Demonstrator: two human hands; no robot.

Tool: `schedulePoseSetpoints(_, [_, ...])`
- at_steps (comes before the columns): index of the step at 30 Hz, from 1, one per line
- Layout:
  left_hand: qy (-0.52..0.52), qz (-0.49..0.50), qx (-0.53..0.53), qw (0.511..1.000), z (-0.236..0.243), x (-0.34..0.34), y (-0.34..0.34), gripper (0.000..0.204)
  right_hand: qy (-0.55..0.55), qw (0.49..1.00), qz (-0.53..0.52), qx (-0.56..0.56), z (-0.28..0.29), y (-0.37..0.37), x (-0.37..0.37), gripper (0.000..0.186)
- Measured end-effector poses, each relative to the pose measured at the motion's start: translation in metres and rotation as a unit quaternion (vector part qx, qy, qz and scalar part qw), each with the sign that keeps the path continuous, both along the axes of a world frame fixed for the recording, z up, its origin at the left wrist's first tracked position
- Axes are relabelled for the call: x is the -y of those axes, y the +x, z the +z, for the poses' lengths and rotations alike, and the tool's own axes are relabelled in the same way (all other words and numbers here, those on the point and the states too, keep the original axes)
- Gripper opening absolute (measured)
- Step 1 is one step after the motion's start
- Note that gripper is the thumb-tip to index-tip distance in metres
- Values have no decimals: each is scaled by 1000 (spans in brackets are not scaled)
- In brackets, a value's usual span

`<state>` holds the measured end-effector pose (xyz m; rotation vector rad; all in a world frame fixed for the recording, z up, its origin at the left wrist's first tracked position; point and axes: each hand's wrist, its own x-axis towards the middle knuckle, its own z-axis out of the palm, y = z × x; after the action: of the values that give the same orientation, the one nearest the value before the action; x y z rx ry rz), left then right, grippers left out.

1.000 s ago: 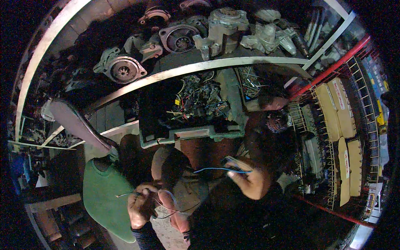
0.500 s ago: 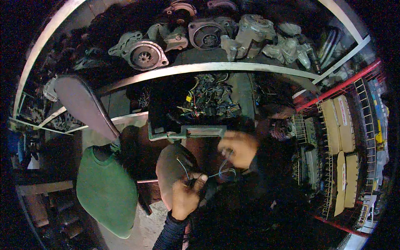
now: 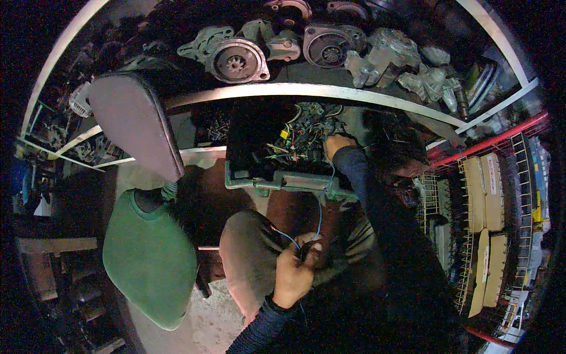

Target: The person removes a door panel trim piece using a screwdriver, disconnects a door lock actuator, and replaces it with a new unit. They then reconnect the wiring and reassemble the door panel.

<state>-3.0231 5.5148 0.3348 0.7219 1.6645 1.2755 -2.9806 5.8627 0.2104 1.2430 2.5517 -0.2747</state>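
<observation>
My left hand [image 3: 295, 274] is closed in front of my knees, pinching a thin blue wire [image 3: 319, 215] and a small dark piece that its fingers mostly cover. One short end of the wire sticks out to the upper left of the fingers. The longer stretch rises, nearly straight, to my right hand [image 3: 340, 145], which is closed around its upper part. That hand is at the right side of a heap of tangled wires and connectors [image 3: 303, 133], inside an open dark case [image 3: 236, 177] with a handle at its near edge. The right fingertips are partly hidden.
A green-covered chair [image 3: 150, 259] with a dark backrest stands at my left. Beyond the case, a metal-framed shelf [image 3: 283, 89] carries starter motors [image 3: 239, 62] and other metal parts. Wire racks with cardboard boxes [image 3: 486, 194] line the right side.
My right hand has moved up and away from the left hand to the wire heap, and the looped blue wire is now drawn out long. The view has shifted slightly.
</observation>
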Motion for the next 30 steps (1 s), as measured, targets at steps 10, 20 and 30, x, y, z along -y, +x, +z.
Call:
schedulePoseSetpoints(10, [19,11,62,998,-2,3,-3,23,-22,998,21,62,-11,-1,-7,28])
schedulePoseSetpoints(20, [22,35,75,996,-4,11,-15,22,15,934,-51,-353,61,46,-10,18])
schedulePoseSetpoints(30, [61,20,167,984,12,-9,-32,17,-198,674,-232,-673,161,100,38,31])
